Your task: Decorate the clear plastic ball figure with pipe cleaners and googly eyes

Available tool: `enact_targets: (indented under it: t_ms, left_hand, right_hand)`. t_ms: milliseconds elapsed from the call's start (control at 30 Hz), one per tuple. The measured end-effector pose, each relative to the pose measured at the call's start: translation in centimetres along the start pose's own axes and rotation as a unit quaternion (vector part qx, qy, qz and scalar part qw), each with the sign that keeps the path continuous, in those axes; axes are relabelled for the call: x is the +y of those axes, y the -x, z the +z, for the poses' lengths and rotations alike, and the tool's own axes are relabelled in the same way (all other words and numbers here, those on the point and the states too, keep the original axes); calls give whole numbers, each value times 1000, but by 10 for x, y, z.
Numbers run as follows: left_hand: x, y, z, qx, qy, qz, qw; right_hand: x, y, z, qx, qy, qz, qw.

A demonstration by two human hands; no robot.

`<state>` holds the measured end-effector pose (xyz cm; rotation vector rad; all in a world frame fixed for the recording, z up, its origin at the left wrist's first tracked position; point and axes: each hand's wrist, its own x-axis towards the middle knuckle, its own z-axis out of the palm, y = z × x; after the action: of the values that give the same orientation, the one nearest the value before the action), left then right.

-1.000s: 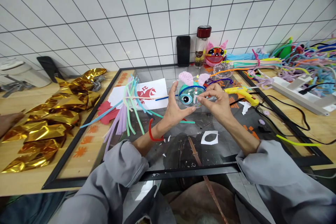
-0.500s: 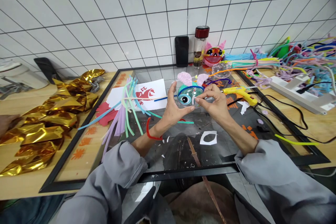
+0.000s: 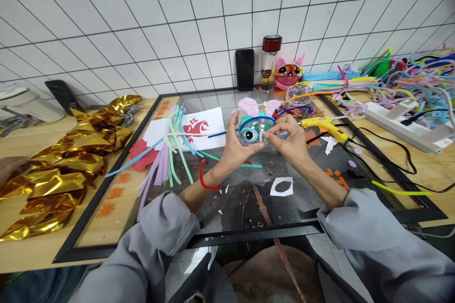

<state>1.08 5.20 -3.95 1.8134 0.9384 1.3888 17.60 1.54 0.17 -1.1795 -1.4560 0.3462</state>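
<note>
Between my hands is a clear, greenish rounded craft piece (image 3: 256,123) with pink fuzzy ears, a blue pipe-cleaner band and one big cartoon eye (image 3: 249,134). My left hand (image 3: 235,141) grips it by its left and lower edge, thumb and fingers curved around it. With thumb and forefinger, my right hand (image 3: 288,138) pinches a small pale strip (image 3: 262,136) against the front, beside the eye. Right of that hand lies a yellow glue gun (image 3: 325,126). Below the piece rests a white paper scrap (image 3: 282,186) with an eye-shaped hole.
Pipe cleaners (image 3: 174,147) lie over printed paper (image 3: 209,120) at left. Gold foil (image 3: 67,165) is further left, where another person's hand (image 3: 12,168) touches it. A bottle (image 3: 269,64), a phone (image 3: 244,70) and a pink-eared mask (image 3: 288,75) stand at the back; a power strip (image 3: 401,125) sits right.
Both hands keep the same hold on the craft piece. The view has shifted very slightly; otherwise little differs.
</note>
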Motion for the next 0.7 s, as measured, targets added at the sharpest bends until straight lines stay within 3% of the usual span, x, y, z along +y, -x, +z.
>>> enact_targets:
  t_ms: [700]
  left_hand:
    - [0,-3,5,11,-12,-18,1000]
  right_hand:
    - [-4,3,4,11,19,8,1000]
